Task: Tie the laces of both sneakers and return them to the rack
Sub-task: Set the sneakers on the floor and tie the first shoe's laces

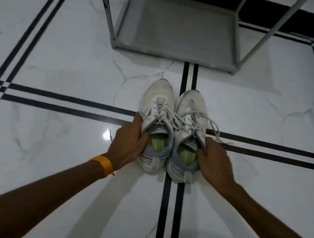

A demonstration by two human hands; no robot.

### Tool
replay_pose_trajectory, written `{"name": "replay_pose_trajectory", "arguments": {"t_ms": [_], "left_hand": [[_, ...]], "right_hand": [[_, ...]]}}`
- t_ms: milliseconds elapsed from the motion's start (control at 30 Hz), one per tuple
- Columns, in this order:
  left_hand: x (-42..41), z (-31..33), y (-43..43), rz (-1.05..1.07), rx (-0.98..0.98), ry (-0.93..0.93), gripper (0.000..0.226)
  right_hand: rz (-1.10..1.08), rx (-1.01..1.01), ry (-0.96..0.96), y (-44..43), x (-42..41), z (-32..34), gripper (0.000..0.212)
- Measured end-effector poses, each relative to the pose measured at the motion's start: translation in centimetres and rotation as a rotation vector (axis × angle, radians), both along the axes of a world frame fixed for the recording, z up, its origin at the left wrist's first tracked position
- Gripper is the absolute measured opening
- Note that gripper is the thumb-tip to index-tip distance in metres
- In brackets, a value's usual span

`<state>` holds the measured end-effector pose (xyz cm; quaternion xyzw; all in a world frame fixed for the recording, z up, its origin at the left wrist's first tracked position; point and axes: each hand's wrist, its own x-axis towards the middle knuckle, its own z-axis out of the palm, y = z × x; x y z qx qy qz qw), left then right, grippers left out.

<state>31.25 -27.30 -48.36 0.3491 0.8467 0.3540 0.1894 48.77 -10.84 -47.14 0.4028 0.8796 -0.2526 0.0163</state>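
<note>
A white marble floor [60, 54] with black double stripes filled the frame. At the top centre stood a grey shoe rack [177, 29], its bottom shelf bare and its thin posts rising out of view. Below it, near the middle of the frame, two white sneakers sat side by side on the floor, touching, toes pointing toward the rack and apart from it. The left sneaker [160, 99] and the right sneaker [191, 107] both showed green insoles and grey heel collars. Their white laces [198, 122] lay loose and untied, strands crossing between the shoes and trailing onto the floor to the right. The left hand [128, 143] had its grip clenched on the outer collar of the left sneaker, thumb inside the opening. The right hand [215, 159] grasped the outer collar of the right sneaker likewise. An orange wristband [102, 164] circled the left wrist.
</note>
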Motion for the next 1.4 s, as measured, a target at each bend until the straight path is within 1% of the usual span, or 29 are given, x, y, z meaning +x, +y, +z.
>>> {"name": "replay_pose_trajectory", "arguments": {"t_ms": [33, 67, 100, 133, 167, 200, 233, 267, 333, 433, 567, 600, 633, 700, 767, 800, 833, 900, 933, 1000, 1100, 1167, 1233, 1333, 1367, 1400], "left_hand": [[-0.4, 0.3, -0.2, -0.003, -0.017, 0.027, 0.039], [-1.0, 0.7, -0.5, 0.016, -0.018, 0.078, 0.043], [-1.8, 1.0, -0.6, 0.045, 0.006, 0.147, 0.047], [-2.6, 1.2, -0.6, 0.058, 0.051, 0.195, 0.046], [-3.4, 1.5, -0.4, 0.042, 0.096, 0.207, 0.042], [-4.0, 1.6, -0.1, -0.009, 0.12, 0.192, 0.034], [-4.2, 1.8, 0.2, -0.088, 0.107, 0.167, 0.026], [-4.1, 1.9, 0.5, -0.166, 0.063, 0.14, 0.02], [-3.6, 2.2, 0.8, -0.255, -0.009, 0.118, 0.013], [-2.9, 2.5, 0.9, -0.213, -0.016, 0.139, 0.009], [-2.1, 2.7, 1.3, -0.137, -0.052, 0.162, 0.012], [-1.8, 2.7, 1.4, -0.106, -0.063, 0.116, 0.016], [-1.8, 2.6, 1.5, -0.068, -0.071, 0.031, 0.02], [-2.3, 2.5, 1.7, -0.005, -0.052, -0.18, 0.027], [-2.9, 2.5, 1.8, 0.066, 0.0, -0.378, 0.026], [-3.1, 2.5, 1.9, 0.113, 0.03, -0.464, 0.022], [-3.1, 2.6, 2.0, 0.157, 0.051, -0.516, 0.024], [-3.0, 2.3, 2.3, 0.218, 0.078, -0.535, 0.035], [-3.0, 2.0, 2.5, 0.239, 0.092, -0.525, 0.036], [-3.0, 1.5, 2.6, 0.241, 0.098, -0.51, 0.032], [-2.8, 1.3, 2.6, 0.197, 0.088, -0.439, 0.024], [-2.8, 1.4, 2.4, 0.17, 0.081, -0.356, 0.027], [-2.9, 1.9, 1.8, 0.112, 0.016, -0.194, 0.036], [-4.1, 4.0, 0.3, -0.036, -0.2, 0.22, 0.048], [-4.7, 5.1, -0.2, -0.03, -0.226, 0.3, 0.049], [-5.4, 6.2, -0.7, -0.005, -0.21, 0.331, 0.051]], "right_hand": [[0.0, 0.108, -0.047, 0.2, -0.2, 0.8, 0.02], [-0.016, 0.223, -0.023, 0.4, -0.7, 1.8, 0.028], [-0.019, 0.299, 0.079, 0.4, -1.6, 2.8, 0.032], [0.013, 0.29, 0.193, 0.2, -2.9, 3.5, 0.033], [0.083, 0.215, 0.279, 0.0, -4.4, 3.8, 0.032], [0.173, 0.119, 0.296, -0.2, -5.9, 3.6, 0.032], [0.275, 0.063, 0.254, -0.6, -7.3, 3.4, 0.03], [0.365, 0.054, 0.184, -1.0, -8.2, 3.0, 0.027], [0.45, 0.119, 0.071, -1.4, -9.2, 2.9, 0.02], [0.45, 0.203, 0.04, -1.3, -8.9, 3.3, 0.015], [0.378, 0.078, 0.05, -1.4, -8.4, 2.9, 0.015], [0.332, 0.038, 0.073, -1.4, -8.5, 2.6, 0.015], [0.276, -0.002, 0.101, -1.6, -8.5, 2.5, 0.015], [0.171, -0.083, 0.149, -1.7, -8.7, 2.6, 0.014], [0.095, -0.156, 0.197, -1.7, -8.6, 2.6, 0.009], [0.056, -0.187, 0.23, -1.6, -8.5, 2.6, 0.015], [0.01, -0.21, 0.26, -1.6, -8.5, 2.7, 0.023], [-0.074, -0.225, 0.292, -1.6, -8.4, 2.6, 0.038], [-0.1, -0.226, 0.296, -1.7, -8.4, 2.4, 0.044], [-0.135, -0.222, 0.289, -1.8, -8.6, 2.1, 0.049], [-0.131, -0.173, 0.286, -1.8, -8.7, 1.6, 0.048], [-0.107, -0.127, 0.281, -2.0, -8.6, 1.5, 0.049], [-0.066, -0.071, 0.263, -2.0, -8.4, 1.8, 0.052], [-0.004, 0.043, 0.194, -1.1, -7.8, 2.9, 0.055], [0.011, 0.069, 0.167, -0.6, -7.7, 3.2, 0.054], [0.024, 0.088, 0.14, -0.2, -7.6, 3.8, 0.052]]}}
